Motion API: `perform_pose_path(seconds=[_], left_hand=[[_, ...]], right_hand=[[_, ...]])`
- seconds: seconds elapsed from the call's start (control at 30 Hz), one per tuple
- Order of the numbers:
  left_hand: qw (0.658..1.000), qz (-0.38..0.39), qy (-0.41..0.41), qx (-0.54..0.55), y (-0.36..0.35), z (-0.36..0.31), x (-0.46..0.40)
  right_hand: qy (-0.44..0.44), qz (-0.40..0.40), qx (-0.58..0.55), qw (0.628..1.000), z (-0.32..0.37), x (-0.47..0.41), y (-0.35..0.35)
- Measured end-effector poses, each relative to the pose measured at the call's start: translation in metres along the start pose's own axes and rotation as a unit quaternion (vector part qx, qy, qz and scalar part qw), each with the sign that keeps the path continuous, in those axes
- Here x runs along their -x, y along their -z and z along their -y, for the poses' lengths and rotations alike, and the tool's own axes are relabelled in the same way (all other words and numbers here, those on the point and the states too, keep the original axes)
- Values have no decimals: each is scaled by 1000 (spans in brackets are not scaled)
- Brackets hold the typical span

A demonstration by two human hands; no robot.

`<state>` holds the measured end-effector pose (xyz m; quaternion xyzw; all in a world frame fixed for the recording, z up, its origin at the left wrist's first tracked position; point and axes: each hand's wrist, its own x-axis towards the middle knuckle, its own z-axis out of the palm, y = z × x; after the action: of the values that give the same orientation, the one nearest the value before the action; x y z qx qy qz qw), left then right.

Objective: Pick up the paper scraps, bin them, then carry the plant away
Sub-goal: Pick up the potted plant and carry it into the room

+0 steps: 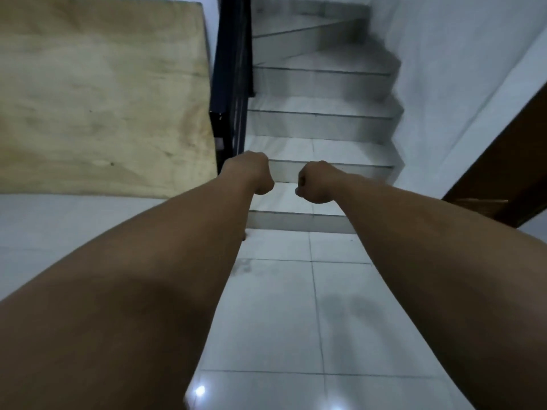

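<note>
Floor (266, 321): pale glossy tiles lie right under you, with a bright glint of light at 6 o'clock near the bottom edge.
Forearms: both of your bare arms reach straight ahead over the floor, the left one coming in from 7 o'clock, the right one from 4 o'clock, and they draw closer toward the wrists.
Left hand (256, 174): your fingers are curled in tight to a fist, knuckles pointing away from you. Nothing shows inside it. It hangs in the air and touches nothing.
Right hand (313, 183): also balled up, thumb side turned toward the left hand. A small pale spot sits at its lower left edge; you cannot tell whether that is a fingernail or a bit of paper. It touches nothing else.
Gap between your hands: they sit side by side, near one another but apart, both in front of the lowest steps.
Stairs (319, 122): grey tiled steps begin just beyond your hands at 12 o'clock and climb away, turning at the top.
Railing (233, 69): a dark railing stands at 11 o'clock along the left side of the stairs.
Board (100, 93): a large tan plywood sheet leans at 10 o'clock, left of the railing.
Door (509, 173): a dark brown edge at 2 o'clock, against the white wall.
Paper scraps and plant: neither shows anywhere in your view, so their place cannot be told.
</note>
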<state>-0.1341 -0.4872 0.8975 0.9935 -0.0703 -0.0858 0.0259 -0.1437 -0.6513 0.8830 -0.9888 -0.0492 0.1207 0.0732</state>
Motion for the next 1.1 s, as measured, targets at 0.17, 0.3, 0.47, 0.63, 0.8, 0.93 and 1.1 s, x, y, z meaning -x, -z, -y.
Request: perform_pose_path(seconds=[0.17, 0.3, 0.47, 0.63, 0.8, 0.93, 1.1], left_hand=[[999, -8, -26, 21, -17, 73, -27], [999, -15, -24, 16, -49, 146, -61], [998, 55, -10, 11, -119, 199, -91], [995, 99, 7, 22, -225, 240, -128], [990, 113, 39, 73, -360, 273, -171], [983, 141, 65, 96, -482, 302, -208], [972, 171, 108, 121, -637, 333, -243]], right_hand=[[5, 10, -22, 1000, 69, -47, -30], [3, 16, -45, 999, 128, -94, -78], [-30, 35, -99, 994, 151, -143, -153], [-12, 41, -112, 993, 153, -194, -255], [-13, 57, -95, 994, 135, -249, -385], [-18, 51, -92, 994, 112, -291, -503], [-25, 74, -91, 993, 83, -334, -652]])
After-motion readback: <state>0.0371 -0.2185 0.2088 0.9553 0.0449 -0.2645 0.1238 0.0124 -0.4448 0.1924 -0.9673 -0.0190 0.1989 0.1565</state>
